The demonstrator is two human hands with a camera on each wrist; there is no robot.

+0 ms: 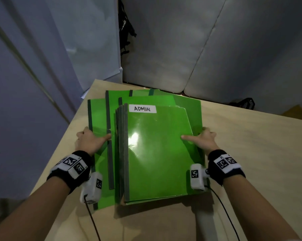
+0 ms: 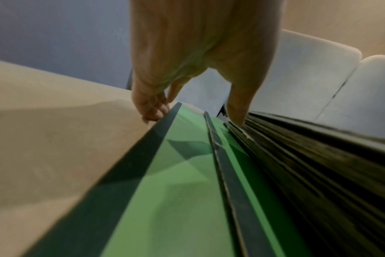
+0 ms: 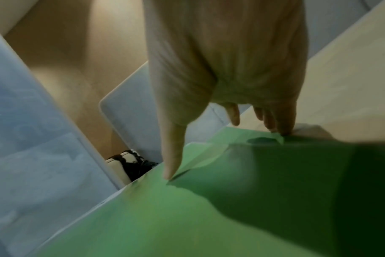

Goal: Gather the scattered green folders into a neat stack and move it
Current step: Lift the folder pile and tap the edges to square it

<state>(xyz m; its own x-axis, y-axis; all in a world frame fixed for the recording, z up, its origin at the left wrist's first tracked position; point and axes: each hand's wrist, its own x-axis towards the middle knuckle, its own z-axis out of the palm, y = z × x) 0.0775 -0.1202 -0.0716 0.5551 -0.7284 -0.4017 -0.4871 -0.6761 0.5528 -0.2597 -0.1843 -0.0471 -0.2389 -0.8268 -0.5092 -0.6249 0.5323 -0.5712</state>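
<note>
Several green folders (image 1: 155, 153) lie in a loose pile on a light wooden table (image 1: 251, 145). The top folder carries a white ADMIN label (image 1: 142, 108). Lower folders (image 1: 101, 119) stick out to the left and back, their dark spines showing. My left hand (image 1: 97, 134) grips the pile's left side, thumb (image 2: 237, 111) on top and fingers (image 2: 152, 107) curled over the outer spine. My right hand (image 1: 194, 133) grips the right side, thumb (image 3: 171, 156) flat on the top cover and fingers (image 3: 281, 121) curled down over the right edge.
The table's left edge (image 1: 65, 136) runs close to my left hand. Grey padded panels (image 1: 216, 49) stand behind the table, with black cables (image 1: 125, 32) in the gap. A black object (image 1: 245, 102) lies beyond the back right edge. Bare wood shows at right and front.
</note>
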